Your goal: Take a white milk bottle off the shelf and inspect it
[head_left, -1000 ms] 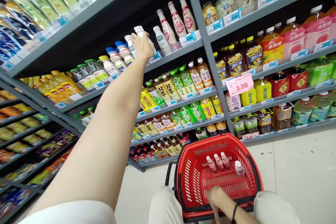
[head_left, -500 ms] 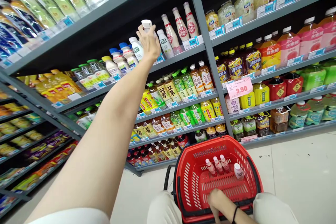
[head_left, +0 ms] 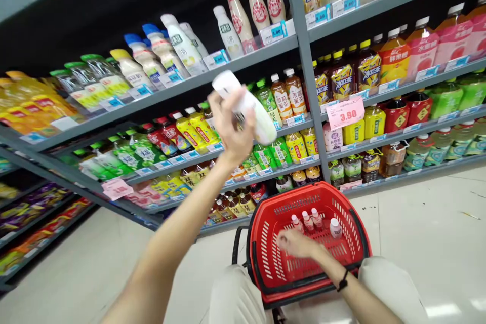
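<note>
My left hand (head_left: 232,124) is closed around a white soy milk bottle (head_left: 261,121), held tilted in front of the shelves with its cap toward the upper left. Similar white bottles (head_left: 182,43) stand on the shelf behind it. My right hand (head_left: 294,243), with a black band at the wrist, hovers over the left part of a red shopping basket (head_left: 271,291); its fingers are blurred and partly turned away. Inside the basket, several bottles stand upright: three slim pink-capped bottles (head_left: 307,220) and a white-capped bottle (head_left: 335,228) to their right.
Grey shelves (head_left: 182,91) full of drinks run across the front, with a post (head_left: 304,55) between two bays. Taller pink-and-cream bottles (head_left: 261,2) stand at the top. A pink price card (head_left: 345,112) sticks out. My knees (head_left: 237,293) flank the basket on the tiled floor (head_left: 417,228).
My left hand has taken a white bottle off the shelf and brought it down and toward me. My right hand has moved from the basket's near rim to above its inside.
</note>
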`<state>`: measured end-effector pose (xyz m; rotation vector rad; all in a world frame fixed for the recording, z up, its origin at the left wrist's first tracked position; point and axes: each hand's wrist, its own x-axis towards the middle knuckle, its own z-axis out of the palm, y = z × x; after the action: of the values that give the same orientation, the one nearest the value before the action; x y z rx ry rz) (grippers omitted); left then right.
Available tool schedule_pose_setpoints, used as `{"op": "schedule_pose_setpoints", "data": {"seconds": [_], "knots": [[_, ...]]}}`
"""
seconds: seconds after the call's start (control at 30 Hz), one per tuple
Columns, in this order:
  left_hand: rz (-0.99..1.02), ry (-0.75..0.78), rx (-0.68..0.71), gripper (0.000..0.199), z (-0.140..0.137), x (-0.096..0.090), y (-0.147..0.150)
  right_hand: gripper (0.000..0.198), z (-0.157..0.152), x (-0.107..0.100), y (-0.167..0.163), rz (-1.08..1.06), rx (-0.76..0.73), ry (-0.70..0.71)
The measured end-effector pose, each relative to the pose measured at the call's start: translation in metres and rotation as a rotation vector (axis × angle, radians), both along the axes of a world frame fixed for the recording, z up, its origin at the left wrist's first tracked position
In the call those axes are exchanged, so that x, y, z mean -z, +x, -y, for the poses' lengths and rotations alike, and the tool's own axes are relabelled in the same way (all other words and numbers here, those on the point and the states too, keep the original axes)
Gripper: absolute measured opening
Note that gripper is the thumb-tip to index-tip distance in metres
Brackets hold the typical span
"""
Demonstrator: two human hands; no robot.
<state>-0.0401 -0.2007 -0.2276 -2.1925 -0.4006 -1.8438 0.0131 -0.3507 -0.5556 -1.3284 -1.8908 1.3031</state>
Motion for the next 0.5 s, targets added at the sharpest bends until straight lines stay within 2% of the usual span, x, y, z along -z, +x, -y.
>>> {"op": "schedule_pose_setpoints", "data": {"seconds": [0.07,0.1,0.13,0.2,0.27,0.37,0.43,0.5], "knots": [[-0.024,-0.264,0.149,0.037,0.029,0.072,-0.006,0.059,-0.01,-0.005,0.009,-0.18,0.09,-0.012],[-0.053,-0.448,0.196,0.038,0.04,0.105,-0.01,0.066,-0.014,-0.007,0.013,-0.317,0.153,-0.027],[-0.066,-0.637,0.24,0.044,0.048,0.136,-0.013,0.067,-0.018,-0.008,0.016,-0.629,0.275,-0.11],[0.042,-0.979,0.356,0.06,0.058,0.192,-0.02,0.067,-0.022,-0.008,0.019,-1.042,0.486,-0.262],[0.205,-1.2,0.43,0.071,0.059,0.237,-0.027,0.064,-0.023,-0.005,0.016,-1.164,0.604,-0.414],[0.386,-1.404,0.475,0.078,0.054,0.28,-0.04,0.061,-0.017,0.003,0.003,-1.062,0.667,-0.53],[0.442,-1.478,0.572,0.081,0.053,0.29,-0.049,0.061,-0.012,0.006,-0.006,-1.04,0.664,-0.542],[0.438,-1.519,0.682,0.078,0.054,0.29,-0.058,0.061,-0.008,0.003,-0.011,-1.059,0.635,-0.523]]}}
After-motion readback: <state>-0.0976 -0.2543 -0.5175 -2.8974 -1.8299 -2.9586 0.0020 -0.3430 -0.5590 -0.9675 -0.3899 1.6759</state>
